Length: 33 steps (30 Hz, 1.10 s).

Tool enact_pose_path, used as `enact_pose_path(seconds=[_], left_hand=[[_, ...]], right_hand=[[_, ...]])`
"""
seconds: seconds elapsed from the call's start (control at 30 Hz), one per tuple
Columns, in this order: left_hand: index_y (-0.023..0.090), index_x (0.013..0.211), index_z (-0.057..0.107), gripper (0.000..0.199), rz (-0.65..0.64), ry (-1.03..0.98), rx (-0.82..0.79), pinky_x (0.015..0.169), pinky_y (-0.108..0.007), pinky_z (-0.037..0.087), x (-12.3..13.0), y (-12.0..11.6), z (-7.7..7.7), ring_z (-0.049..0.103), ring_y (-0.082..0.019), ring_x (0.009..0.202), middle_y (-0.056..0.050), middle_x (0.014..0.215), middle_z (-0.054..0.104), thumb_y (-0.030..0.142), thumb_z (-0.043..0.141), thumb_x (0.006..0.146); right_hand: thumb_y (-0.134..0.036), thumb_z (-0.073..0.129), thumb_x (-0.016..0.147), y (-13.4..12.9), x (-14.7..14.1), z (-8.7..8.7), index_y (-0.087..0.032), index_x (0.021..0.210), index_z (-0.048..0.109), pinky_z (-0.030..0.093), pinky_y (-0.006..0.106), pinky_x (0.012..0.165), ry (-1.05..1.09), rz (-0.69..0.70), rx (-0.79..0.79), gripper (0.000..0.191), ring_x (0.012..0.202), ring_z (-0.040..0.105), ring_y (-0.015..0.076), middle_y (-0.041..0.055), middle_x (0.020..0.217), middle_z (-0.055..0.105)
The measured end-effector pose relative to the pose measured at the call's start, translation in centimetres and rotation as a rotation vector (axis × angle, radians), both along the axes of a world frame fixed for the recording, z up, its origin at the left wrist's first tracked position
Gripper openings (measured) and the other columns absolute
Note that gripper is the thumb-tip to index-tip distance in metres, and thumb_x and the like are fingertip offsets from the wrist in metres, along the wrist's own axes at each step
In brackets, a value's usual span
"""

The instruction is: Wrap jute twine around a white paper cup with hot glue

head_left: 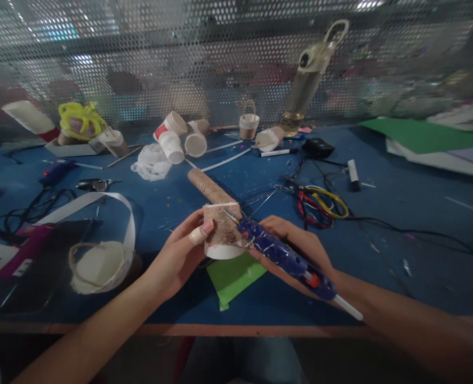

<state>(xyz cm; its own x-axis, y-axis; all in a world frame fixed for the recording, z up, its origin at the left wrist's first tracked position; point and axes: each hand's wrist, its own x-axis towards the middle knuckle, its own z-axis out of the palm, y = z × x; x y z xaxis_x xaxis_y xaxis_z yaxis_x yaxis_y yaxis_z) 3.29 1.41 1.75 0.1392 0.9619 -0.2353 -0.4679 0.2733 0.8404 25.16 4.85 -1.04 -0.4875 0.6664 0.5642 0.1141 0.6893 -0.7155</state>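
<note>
My left hand (184,248) is closed around a paper cup (222,229) wrapped in brown twine, its white rim facing down toward me. A bandage covers the left thumb. In my right hand (300,248) is a blue hot glue gun (284,256), its metal nozzle at the twine near the cup's upper edge and a white glue stick poking out of its back. Whether the nozzle touches the twine I cannot tell. Behind the cup lies a roll of twine (208,186). A green paper piece (236,280) rests on the table below the cup.
Yellow and red scissors (328,205) and black cables lie to the right. At left are a white basket (100,266), a purple glue gun (32,250) and a dark flat tablet-like object (48,272). Paper cups (172,146) and a bottle (304,85) stand by the perforated metal screen (228,58).
</note>
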Motion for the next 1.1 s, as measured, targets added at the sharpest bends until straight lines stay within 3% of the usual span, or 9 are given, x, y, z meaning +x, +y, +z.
enact_pose_path(seconds=[0.23, 0.47, 0.67, 0.87, 1.1], left_hand=[[0.021, 0.120, 0.068, 0.034, -0.034, 0.008, -0.005, 0.087, -0.029, 0.052, -0.2, -0.1, -0.3, 0.067, -0.020, 0.103, -0.007, 0.117, 0.073, 0.034, 0.068, 0.088], [0.017, 0.128, 0.061, 0.042, -0.034, 0.092, 0.027, 0.096, -0.040, 0.048, -0.1, 0.1, -0.1, 0.062, -0.028, 0.113, -0.013, 0.128, 0.066, 0.034, 0.065, 0.090], [0.021, 0.126, 0.062, 0.038, 0.026, 0.145, 0.064, 0.096, -0.039, 0.047, -0.3, 0.1, -0.5, 0.061, -0.027, 0.115, -0.011, 0.130, 0.065, 0.035, 0.065, 0.090], [0.025, 0.122, 0.065, 0.034, 0.047, 0.162, 0.096, 0.092, -0.032, 0.047, -0.7, 0.1, -1.0, 0.060, -0.026, 0.118, -0.006, 0.127, 0.067, 0.035, 0.067, 0.089], [0.027, 0.115, 0.069, 0.031, 0.075, 0.150, 0.042, 0.090, -0.028, 0.047, -0.6, 0.1, -1.1, 0.061, -0.022, 0.114, -0.003, 0.123, 0.069, 0.035, 0.071, 0.086]], right_hand=[[-0.003, 0.065, 0.079, 0.1, 0.4, -0.8, -0.024, 0.095, 0.052, 0.052, 0.031, 0.080, -0.018, 0.039, 0.012, 0.029, 0.089, 0.065, 0.0178, 0.0035, 0.099, 0.064], [-0.007, 0.067, 0.079, -0.2, 0.2, 0.6, -0.025, 0.091, 0.052, 0.053, 0.034, 0.075, 0.036, 0.022, 0.050, 0.026, 0.086, 0.065, 0.0202, 0.0037, 0.093, 0.064], [-0.006, 0.074, 0.072, -0.3, 0.7, 0.2, -0.024, 0.093, 0.054, 0.053, 0.028, 0.074, -0.018, -0.010, 0.043, 0.033, 0.086, 0.067, 0.0172, 0.0031, 0.100, 0.067], [-0.012, 0.072, 0.077, -1.0, 0.5, 0.7, -0.025, 0.096, 0.061, 0.051, 0.027, 0.066, -0.113, -0.190, -0.144, 0.025, 0.073, 0.069, 0.0162, -0.0011, 0.087, 0.072], [-0.021, 0.076, 0.081, -0.8, 0.3, 0.9, -0.024, 0.092, 0.063, 0.051, 0.022, 0.061, -0.042, -0.190, -0.226, 0.017, 0.067, 0.066, 0.0117, -0.0037, 0.081, 0.071]])
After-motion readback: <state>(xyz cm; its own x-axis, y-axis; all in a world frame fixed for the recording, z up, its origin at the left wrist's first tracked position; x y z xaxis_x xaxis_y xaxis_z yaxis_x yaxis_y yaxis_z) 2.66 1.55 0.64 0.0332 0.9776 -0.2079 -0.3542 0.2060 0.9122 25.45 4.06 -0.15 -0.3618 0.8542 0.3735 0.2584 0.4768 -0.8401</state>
